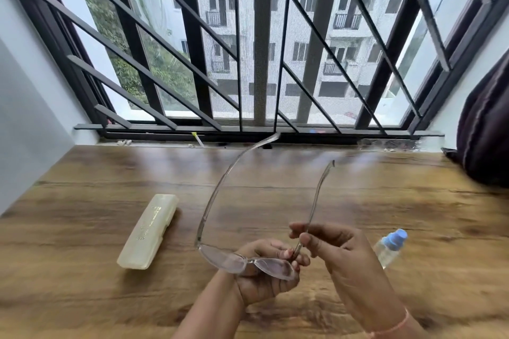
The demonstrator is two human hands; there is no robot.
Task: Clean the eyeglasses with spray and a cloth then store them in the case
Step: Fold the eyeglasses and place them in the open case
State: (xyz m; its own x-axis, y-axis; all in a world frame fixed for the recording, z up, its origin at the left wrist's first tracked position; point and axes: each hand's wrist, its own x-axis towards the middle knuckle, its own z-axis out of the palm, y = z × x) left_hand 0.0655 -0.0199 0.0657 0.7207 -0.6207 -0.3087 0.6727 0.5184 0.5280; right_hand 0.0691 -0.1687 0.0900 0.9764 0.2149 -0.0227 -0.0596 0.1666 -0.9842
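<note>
Eyeglasses (248, 261) are in both my hands, lower centre of the frame, held above the wooden surface (82, 297). Both temples are open and run up-frame toward the window, lenses nearest me, so the long axis of the front runs left-right.

Left hand (264, 275) is cupped under the front, fingers (286, 253) curled around the right-side lens and hinge area. Clenched on the frame. Right hand (338, 253) pinches the right temple low down, near the hinge, between thumb and forefinger. Grasping, not released.

Spray bottle (389, 248), blue cap, sits at lower right, just beyond my right hand and partly hidden behind it. The right hand is clearly the nearer one. Case (148, 231) lies on the surface at centre left, shut, long axis running diagonally from lower left to upper right, well apart from the left hand.

No cloth visible anywhere in frame.

My read: cleaning hasn't started, lenses look unsprayed as far as I can tell. The next move likely calls for the right hand to let go of the temple and reach right for the bottle while the left holds the frame alone. Risk: left grip sits on a lens, so smudging, and the frame could pivot once the right hand lets go.
</note>
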